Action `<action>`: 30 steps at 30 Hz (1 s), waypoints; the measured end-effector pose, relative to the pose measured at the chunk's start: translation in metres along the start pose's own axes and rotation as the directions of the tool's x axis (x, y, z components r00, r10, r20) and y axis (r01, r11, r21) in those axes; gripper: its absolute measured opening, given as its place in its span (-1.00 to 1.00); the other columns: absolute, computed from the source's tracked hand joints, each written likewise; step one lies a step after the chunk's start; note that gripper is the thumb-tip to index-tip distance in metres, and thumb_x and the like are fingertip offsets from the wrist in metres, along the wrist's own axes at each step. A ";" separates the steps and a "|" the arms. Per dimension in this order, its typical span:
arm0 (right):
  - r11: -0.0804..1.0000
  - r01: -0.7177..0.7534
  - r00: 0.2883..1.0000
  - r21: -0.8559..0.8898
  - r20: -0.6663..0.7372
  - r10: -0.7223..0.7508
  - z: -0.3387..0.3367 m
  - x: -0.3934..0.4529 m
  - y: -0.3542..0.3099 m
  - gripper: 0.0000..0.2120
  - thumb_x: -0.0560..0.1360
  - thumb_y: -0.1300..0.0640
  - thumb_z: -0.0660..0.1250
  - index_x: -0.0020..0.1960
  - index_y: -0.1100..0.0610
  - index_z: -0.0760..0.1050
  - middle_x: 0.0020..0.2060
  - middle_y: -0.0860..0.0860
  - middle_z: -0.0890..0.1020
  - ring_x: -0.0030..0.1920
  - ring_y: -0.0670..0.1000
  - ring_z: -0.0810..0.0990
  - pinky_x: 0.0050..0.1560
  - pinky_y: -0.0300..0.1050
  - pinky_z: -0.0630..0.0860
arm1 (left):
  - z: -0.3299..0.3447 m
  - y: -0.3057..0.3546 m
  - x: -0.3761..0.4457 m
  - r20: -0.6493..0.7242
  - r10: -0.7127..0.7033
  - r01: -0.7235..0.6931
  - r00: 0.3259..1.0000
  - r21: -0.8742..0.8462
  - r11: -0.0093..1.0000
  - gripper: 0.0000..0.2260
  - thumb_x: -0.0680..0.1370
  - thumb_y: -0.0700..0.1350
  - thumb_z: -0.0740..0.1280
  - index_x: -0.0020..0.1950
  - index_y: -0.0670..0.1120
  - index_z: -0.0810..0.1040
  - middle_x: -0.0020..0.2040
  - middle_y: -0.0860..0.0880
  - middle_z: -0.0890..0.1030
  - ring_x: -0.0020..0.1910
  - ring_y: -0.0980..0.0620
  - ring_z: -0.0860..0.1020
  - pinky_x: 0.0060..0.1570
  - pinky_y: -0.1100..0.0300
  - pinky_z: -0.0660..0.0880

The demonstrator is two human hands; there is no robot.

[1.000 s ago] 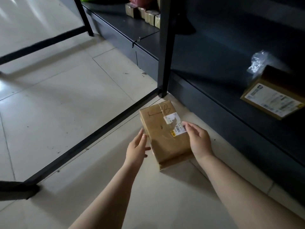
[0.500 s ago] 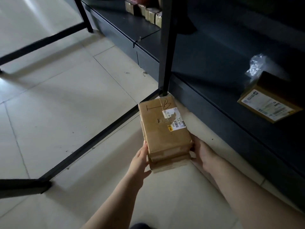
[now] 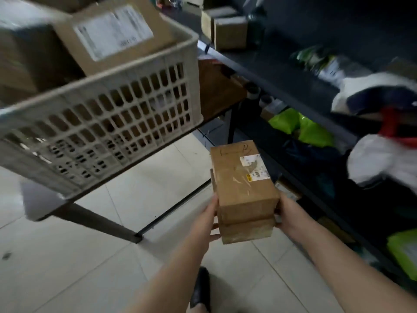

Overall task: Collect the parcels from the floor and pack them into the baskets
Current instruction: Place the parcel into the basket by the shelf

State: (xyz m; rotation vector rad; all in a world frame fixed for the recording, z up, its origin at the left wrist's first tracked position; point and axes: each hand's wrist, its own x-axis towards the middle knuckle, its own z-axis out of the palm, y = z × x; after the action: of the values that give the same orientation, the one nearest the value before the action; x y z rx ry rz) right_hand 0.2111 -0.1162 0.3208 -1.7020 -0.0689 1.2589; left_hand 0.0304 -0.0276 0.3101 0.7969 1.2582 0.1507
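From the head camera, a brown cardboard parcel [image 3: 242, 188] is held in the air between two bare hands, clear of the tiled floor [image 3: 94, 256] below it. The left hand [image 3: 208, 219] presses against the parcel's near left edge, its thumb lying along the side and its fingers curling underneath. The right hand [image 3: 286, 213] grips the near right corner, with its fingers wrapped out of sight under and behind the box. The parcel's long axis points away from the hands; a white label [image 3: 251, 164] sits on its top face near the far right corner, and handwriting runs along the far edge.

Up and to the left of the grip, well apart from it, a pale slatted plastic basket [image 3: 126, 102] rests on a dark table frame [image 3: 97, 219]. Inside the basket lies a larger cardboard box [image 3: 112, 35] with a white shipping label, blurred by motion, and another brown shape beside it on the left.

To the right of the grip and beyond it, dark shelving [image 3: 282, 71] holds small cardboard boxes [image 3: 228, 30] at the far end, bright green bags [image 3: 300, 127] just past the parcel, and white soft packages [image 3: 381, 161] further right. Straight below the hands, between the forearms, a dark shoe [image 3: 200, 288] stands on the tiles.
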 end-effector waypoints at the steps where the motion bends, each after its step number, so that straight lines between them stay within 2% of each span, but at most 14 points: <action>1: 1.000 0.016 1.000 -0.002 0.008 -0.016 -0.004 -0.025 -0.013 -0.69 0.39 -0.31 0.29 -0.07 -0.13 0.62 -0.02 -0.03 0.64 0.03 0.02 0.56 -0.02 0.02 0.51 | 0.005 0.009 -0.028 -0.003 0.023 -0.023 1.000 -0.009 1.000 -0.42 0.33 0.46 0.22 0.14 0.10 0.51 0.03 0.11 0.59 0.03 0.01 0.57 0.02 0.00 0.53; 4: 0.994 0.105 0.992 -0.003 0.071 -0.105 -0.014 -0.090 -0.054 -0.66 0.38 -0.33 0.29 -0.22 -0.12 0.67 -0.26 -0.05 0.67 -0.18 -0.02 0.58 -0.13 -0.03 0.51 | 0.014 0.042 -0.100 -0.008 0.100 -0.100 0.995 -0.047 0.994 -0.46 0.33 0.44 0.23 0.09 0.09 0.55 0.03 0.08 0.61 0.00 -0.02 0.60 -0.05 0.02 0.56; 7: 0.984 0.176 0.967 0.034 0.180 -0.179 -0.010 -0.141 -0.089 -0.70 0.37 -0.30 0.30 -0.13 -0.16 0.68 -0.23 -0.10 0.71 -0.20 -0.08 0.64 -0.33 -0.21 0.54 | 0.012 0.074 -0.154 -0.071 0.175 -0.176 0.982 -0.012 0.984 -0.37 0.36 0.42 0.20 0.25 0.03 0.48 0.11 0.01 0.58 0.06 -0.06 0.57 -0.11 0.05 0.57; 10: 0.961 0.271 0.927 0.049 0.254 -0.275 0.017 -0.185 -0.122 -0.70 0.31 -0.30 0.30 -0.18 -0.15 0.67 -0.29 -0.10 0.71 -0.26 -0.04 0.67 -0.47 -0.18 0.54 | -0.007 0.105 -0.209 -0.116 0.279 -0.282 0.953 -0.004 0.960 -0.28 0.25 0.51 0.21 0.23 0.07 0.49 0.10 0.05 0.57 0.05 -0.05 0.57 -0.04 0.02 0.56; 12: 0.943 0.325 0.904 0.073 0.270 -0.332 0.043 -0.209 -0.138 -0.71 0.39 -0.28 0.26 -0.23 -0.15 0.66 -0.33 -0.12 0.70 -0.29 -0.07 0.67 -0.38 -0.13 0.56 | -0.029 0.122 -0.244 -0.188 0.319 -0.325 0.929 -0.001 0.946 -0.23 0.15 0.55 0.23 0.19 0.09 0.51 0.09 0.06 0.58 0.02 -0.04 0.57 0.02 -0.03 0.55; 14: 0.927 0.371 0.877 0.051 0.310 -0.368 0.073 -0.228 -0.152 -0.72 0.41 -0.30 0.25 -0.15 -0.17 0.63 -0.19 -0.11 0.70 -0.12 -0.06 0.65 -0.13 -0.02 0.56 | -0.056 0.132 -0.278 -0.246 0.351 -0.361 0.904 0.003 0.933 -0.20 0.14 0.56 0.23 0.20 0.08 0.50 0.12 0.04 0.58 0.05 -0.05 0.56 0.09 -0.09 0.52; 16: 0.921 0.384 0.855 0.055 0.356 -0.378 0.106 -0.247 -0.163 -0.69 0.39 -0.31 0.28 -0.06 -0.15 0.61 -0.05 -0.05 0.67 0.01 0.01 0.58 -0.06 0.02 0.52 | -0.086 0.138 -0.309 -0.303 0.382 -0.405 0.873 -0.014 0.914 -0.14 0.12 0.55 0.26 0.24 0.02 0.48 0.15 -0.03 0.57 0.10 -0.10 0.55 0.15 -0.13 0.50; 18: 0.914 0.403 0.825 0.049 0.412 -0.386 0.144 -0.266 -0.170 -0.55 0.31 -0.35 0.32 0.07 -0.12 0.58 0.07 0.01 0.62 0.10 0.08 0.55 0.07 0.10 0.50 | -0.118 0.140 -0.338 -0.368 0.398 -0.453 0.841 -0.074 0.889 -0.07 0.07 0.51 0.32 0.26 -0.05 0.47 0.17 -0.10 0.56 0.15 -0.15 0.54 0.19 -0.14 0.48; 20: 0.904 0.426 0.780 0.039 0.490 -0.389 0.184 -0.288 -0.169 -0.32 0.14 -0.42 0.37 0.16 -0.11 0.54 0.10 0.03 0.62 0.13 0.13 0.54 0.18 0.19 0.46 | -0.154 0.139 -0.363 -0.438 0.431 -0.508 0.789 -0.073 0.858 -0.16 0.16 0.48 0.32 0.24 -0.07 0.48 0.10 -0.08 0.57 0.11 -0.15 0.55 0.11 -0.08 0.53; 22: 0.892 0.451 0.747 0.028 0.536 -0.394 0.226 -0.310 -0.164 -0.35 0.07 -0.44 0.37 0.05 -0.13 0.58 -0.02 0.00 0.67 0.05 0.10 0.58 0.03 0.15 0.53 | -0.191 0.134 -0.386 -0.500 0.470 -0.564 0.727 -0.045 0.825 -0.33 0.30 0.42 0.27 0.14 -0.07 0.54 -0.07 -0.02 0.57 -0.03 -0.11 0.58 -0.10 0.03 0.59; 24: 0.907 0.421 0.740 0.019 0.572 -0.355 0.261 -0.331 -0.157 -0.42 0.06 -0.45 0.38 -0.07 -0.11 0.62 -0.18 -0.03 0.71 -0.05 0.06 0.60 -0.15 0.02 0.53 | -0.226 0.128 -0.406 -0.522 0.484 -0.576 0.702 -0.018 0.817 -0.45 0.36 0.41 0.23 -0.04 -0.05 0.57 -0.15 -0.02 0.58 -0.11 -0.09 0.59 -0.20 0.07 0.57; 25: 0.914 0.407 0.730 0.003 0.601 -0.327 0.277 -0.339 -0.153 -0.41 0.04 -0.46 0.38 -0.08 -0.11 0.63 -0.20 -0.04 0.71 -0.04 0.06 0.60 -0.14 0.02 0.53 | -0.243 0.125 -0.414 -0.522 0.482 -0.570 0.704 -0.010 0.822 -0.48 0.36 0.42 0.22 -0.09 -0.02 0.56 -0.14 -0.03 0.58 -0.13 -0.09 0.58 -0.21 0.08 0.55; 28: 0.911 0.411 0.691 -0.020 0.659 -0.297 0.323 -0.358 -0.141 -0.28 0.00 -0.50 0.37 0.02 -0.10 0.61 -0.04 -0.01 0.67 0.07 0.09 0.56 0.03 0.09 0.51 | -0.293 0.117 -0.426 -0.535 0.454 -0.555 0.713 -0.034 0.831 -0.53 0.37 0.42 0.20 -0.09 0.05 0.52 -0.06 -0.02 0.57 -0.08 -0.11 0.56 -0.05 -0.04 0.53; 30: 0.899 0.439 0.678 -0.010 0.661 -0.324 0.349 -0.369 -0.137 -0.39 0.05 -0.49 0.36 -0.07 -0.13 0.62 -0.04 -0.05 0.66 0.05 0.06 0.54 0.00 0.09 0.50 | -0.323 0.119 -0.427 -0.542 0.455 -0.565 0.707 -0.044 0.824 -0.54 0.38 0.42 0.20 -0.09 0.06 0.51 -0.04 -0.01 0.56 -0.07 -0.12 0.56 -0.03 -0.07 0.52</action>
State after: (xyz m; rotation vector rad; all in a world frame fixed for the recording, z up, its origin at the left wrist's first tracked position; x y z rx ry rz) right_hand -0.1581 -0.0180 0.6819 -1.2078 -0.9335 1.4796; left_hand -0.3630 -0.0144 0.6928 0.9440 1.4504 1.0019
